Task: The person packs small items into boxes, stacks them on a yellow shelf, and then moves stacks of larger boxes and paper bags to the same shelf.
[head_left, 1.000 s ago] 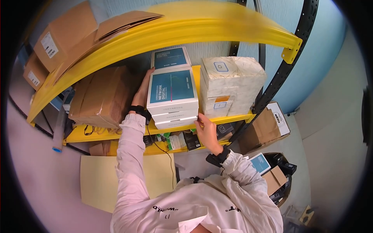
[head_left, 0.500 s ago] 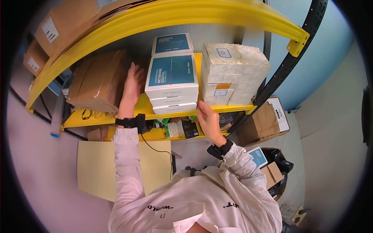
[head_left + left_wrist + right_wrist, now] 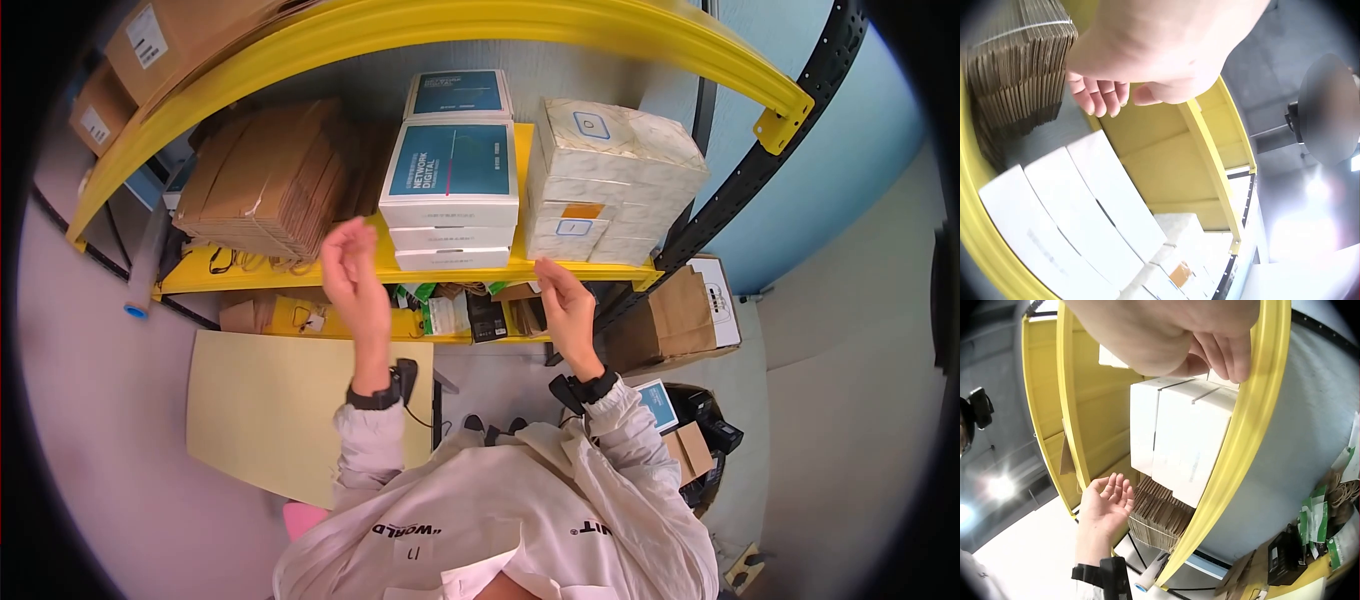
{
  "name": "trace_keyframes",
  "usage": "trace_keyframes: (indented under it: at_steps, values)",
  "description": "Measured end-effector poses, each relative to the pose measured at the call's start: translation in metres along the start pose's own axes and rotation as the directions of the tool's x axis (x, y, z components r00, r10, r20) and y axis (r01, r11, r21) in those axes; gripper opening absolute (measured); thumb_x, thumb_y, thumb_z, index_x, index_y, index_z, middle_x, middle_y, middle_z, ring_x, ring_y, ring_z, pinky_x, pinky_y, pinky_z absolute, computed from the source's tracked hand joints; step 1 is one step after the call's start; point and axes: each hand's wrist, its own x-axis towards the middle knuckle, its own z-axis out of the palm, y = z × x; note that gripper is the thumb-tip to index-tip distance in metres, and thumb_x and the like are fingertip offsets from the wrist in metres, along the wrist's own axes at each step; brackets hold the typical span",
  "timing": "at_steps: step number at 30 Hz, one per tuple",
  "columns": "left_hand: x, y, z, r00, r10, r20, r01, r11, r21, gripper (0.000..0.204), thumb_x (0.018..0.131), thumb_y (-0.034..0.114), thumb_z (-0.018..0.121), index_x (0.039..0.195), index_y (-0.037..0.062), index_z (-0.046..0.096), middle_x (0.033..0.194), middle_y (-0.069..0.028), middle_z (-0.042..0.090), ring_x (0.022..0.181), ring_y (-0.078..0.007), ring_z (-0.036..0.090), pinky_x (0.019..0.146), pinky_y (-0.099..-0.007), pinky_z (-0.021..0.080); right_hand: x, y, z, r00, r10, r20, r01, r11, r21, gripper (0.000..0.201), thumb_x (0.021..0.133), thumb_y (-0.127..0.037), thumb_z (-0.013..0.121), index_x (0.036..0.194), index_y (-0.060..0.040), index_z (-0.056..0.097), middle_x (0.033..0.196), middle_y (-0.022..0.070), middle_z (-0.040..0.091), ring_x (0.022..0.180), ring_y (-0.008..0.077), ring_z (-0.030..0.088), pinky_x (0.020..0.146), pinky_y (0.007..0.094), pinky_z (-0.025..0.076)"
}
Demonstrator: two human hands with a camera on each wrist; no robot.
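White boxes with teal "NETWORK DIGITAL" tops stand on the yellow shelf (image 3: 330, 262). Three form the front stack (image 3: 450, 175), edges nearly lined up, with another teal-topped box (image 3: 458, 93) behind. My left hand (image 3: 357, 285) is raised left of the front stack, apart from it, its fingers loosely bent and holding nothing. The right wrist view shows that left hand (image 3: 1107, 503) palm up. To the right of the stack, my right hand (image 3: 570, 310) hovers at the shelf's front edge with relaxed fingers and nothing in them. Marbled-paper-wrapped boxes (image 3: 620, 165) stand beyond it.
Flattened cardboard boxes (image 3: 265, 180) are bundled at the left of the shelf. A yellow upper beam (image 3: 450, 22) arches overhead, and a black post (image 3: 740, 165) rises at the right. Packets and a black box (image 3: 487, 318) lie on the lower shelf. A pale board (image 3: 290, 400) stands below.
My left hand has come off the left side of the teal-topped boxes and drawn back toward me. My right hand has left the front stack's lower right corner and moved slightly right.
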Motion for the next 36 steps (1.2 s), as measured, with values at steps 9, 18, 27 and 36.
trace_keyframes:
  at_steps: [9, 18, 27, 36]
  values:
    - [-0.100, -0.009, 0.069, 0.726, -0.183, 0.663, 0.244, 0.970, 0.000, 0.024, 0.109, 0.009, 0.065, 0.130, -0.0013, 0.066, 0.118, -0.0115, 0.078, 0.110, -0.0184, 0.075, 0.093, -0.0322, 0.058, 0.001, -0.001, -0.020, 1.000, -0.002, -0.017, 0.003, 0.999, 0.034, 0.034, 0.110, -0.002, 0.062, 0.141, 0.0082, 0.067, 0.136, 0.0147, 0.075, 0.124, 0.0179, 0.071, 0.103, 0.0298, 0.055]
    - [-0.137, -0.011, 0.080, 0.579, -0.189, 0.793, 0.238, 0.970, 0.057, 0.036, 0.107, 0.008, 0.066, 0.141, -0.0018, 0.061, 0.141, -0.0154, 0.070, 0.118, -0.0244, 0.073, 0.097, -0.0360, 0.059, -0.009, -0.008, -0.049, 0.997, 0.056, -0.061, -0.053, 0.998, 0.047, 0.029, 0.109, -0.005, 0.064, 0.134, 0.0089, 0.071, 0.128, 0.0146, 0.078, 0.117, 0.0180, 0.071, 0.103, 0.0314, 0.054]
    - [-0.148, -0.020, 0.082, 0.631, -0.196, 0.751, 0.269, 0.963, 0.026, 0.050, 0.107, 0.006, 0.066, 0.154, -0.0010, 0.051, 0.152, -0.0206, 0.062, 0.136, -0.0314, 0.066, 0.109, -0.0400, 0.056, -0.019, 0.000, -0.067, 0.990, 0.071, -0.126, -0.065, 0.997, 0.052, 0.026, 0.108, -0.004, 0.064, 0.131, 0.0071, 0.071, 0.125, 0.0129, 0.077, 0.116, 0.0178, 0.070, 0.104, 0.0314, 0.053]
    - [-0.149, -0.020, 0.102, 0.667, -0.189, 0.720, 0.255, 0.967, 0.018, 0.074, 0.107, 0.009, 0.068, 0.168, -0.0034, 0.028, 0.170, -0.0261, 0.038, 0.154, -0.0361, 0.048, 0.124, -0.0459, 0.044, -0.013, 0.010, -0.096, 0.958, -0.036, -0.284, 0.020, 0.998, -0.057, 0.025, 0.107, -0.005, 0.066, 0.129, 0.0052, 0.068, 0.125, 0.0122, 0.074, 0.116, 0.0187, 0.069, 0.102, 0.0321, 0.054]
